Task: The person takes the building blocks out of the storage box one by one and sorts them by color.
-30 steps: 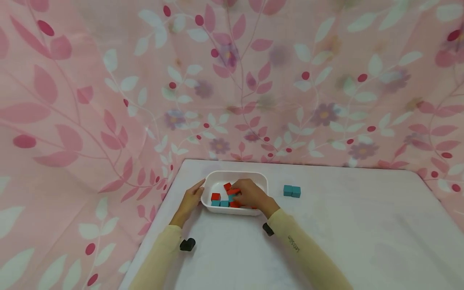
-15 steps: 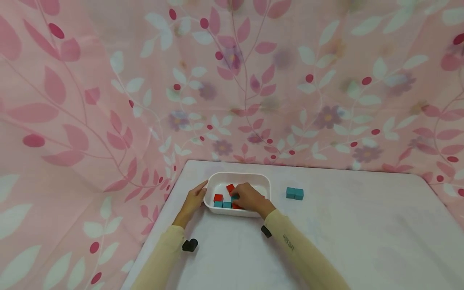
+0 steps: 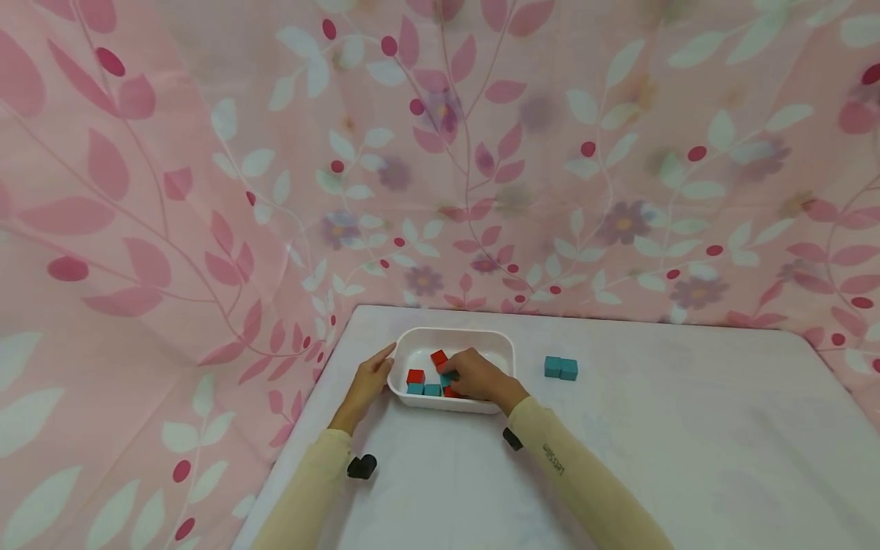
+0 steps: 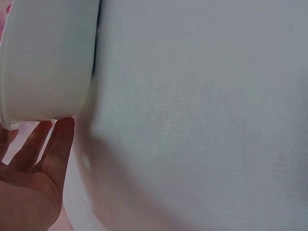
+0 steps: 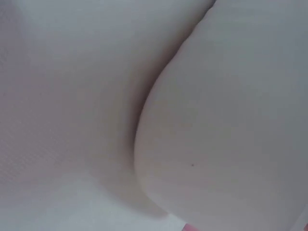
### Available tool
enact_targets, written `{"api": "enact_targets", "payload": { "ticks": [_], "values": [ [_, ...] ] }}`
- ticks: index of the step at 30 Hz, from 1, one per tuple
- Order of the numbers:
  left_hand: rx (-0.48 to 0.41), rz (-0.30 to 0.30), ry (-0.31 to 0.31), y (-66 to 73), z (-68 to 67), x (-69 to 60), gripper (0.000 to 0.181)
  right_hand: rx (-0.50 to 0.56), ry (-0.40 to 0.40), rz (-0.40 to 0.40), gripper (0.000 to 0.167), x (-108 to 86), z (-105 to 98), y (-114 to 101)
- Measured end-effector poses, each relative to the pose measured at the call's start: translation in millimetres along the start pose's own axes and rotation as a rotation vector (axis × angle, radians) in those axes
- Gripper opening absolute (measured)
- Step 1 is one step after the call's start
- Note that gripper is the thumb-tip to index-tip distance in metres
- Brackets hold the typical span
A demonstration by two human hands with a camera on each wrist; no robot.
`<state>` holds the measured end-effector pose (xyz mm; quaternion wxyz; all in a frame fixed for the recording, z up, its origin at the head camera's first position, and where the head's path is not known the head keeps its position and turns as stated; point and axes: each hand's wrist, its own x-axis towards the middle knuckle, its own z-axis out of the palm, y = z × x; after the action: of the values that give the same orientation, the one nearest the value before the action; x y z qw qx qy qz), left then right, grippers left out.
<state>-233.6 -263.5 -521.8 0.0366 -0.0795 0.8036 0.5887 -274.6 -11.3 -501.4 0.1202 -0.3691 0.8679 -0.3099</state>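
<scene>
The white tray (image 3: 506, 356) holds red and teal blocks, among them a red block (image 3: 415, 376) and a teal block (image 3: 431, 390). My left hand (image 3: 367, 386) rests its extended fingers against the tray's left end; in the left wrist view the same hand (image 4: 36, 178) touches the tray's outer wall (image 4: 48, 62). Inside the tray, my right hand (image 3: 481, 378) has bent fingers at a teal block (image 3: 448, 377), apparently pinching it, and hides part of the blocks. Just beyond the fingertips lies another red block (image 3: 438, 357). The right wrist view shows the tray's wall (image 5: 221, 120) without the hand.
Two teal blocks (image 3: 561, 368) sit side by side on the white table (image 3: 687, 428), to the right of the tray. Pink floral cloth (image 3: 481, 191) hangs behind the table and along its left side.
One second ago a red piece showed between my right fingers; now red lies beside the fingertips and they are at the teal block. The left hand keeps its place. The head view has shifted slightly.
</scene>
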Motion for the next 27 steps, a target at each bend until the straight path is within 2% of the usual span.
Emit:
{"api": "enact_targets", "payload": {
  "ticks": [5, 17, 21, 27],
  "values": [
    [-0.01, 0.011, 0.005, -1.1, 0.0, 1.3, 0.043, 0.021, -0.01, -0.009, 0.036, 0.1, -1, 1],
    [-0.016, 0.02, 0.01, 1.1, 3.9, 0.3, 0.043, 0.031, -0.109, 0.006, 0.037, -0.5, -15, 3],
    [-0.022, 0.03, 0.002, 0.4, 3.6, 0.9, 0.043, 0.032, -0.091, -0.018, 0.034, -2.4, -15, 9],
    [-0.004, 0.007, 0.003, -1.4, 1.3, 0.0, 0.043, 0.048, -0.034, -0.097, 0.032, -6.2, -9, 17]
  ]
}}
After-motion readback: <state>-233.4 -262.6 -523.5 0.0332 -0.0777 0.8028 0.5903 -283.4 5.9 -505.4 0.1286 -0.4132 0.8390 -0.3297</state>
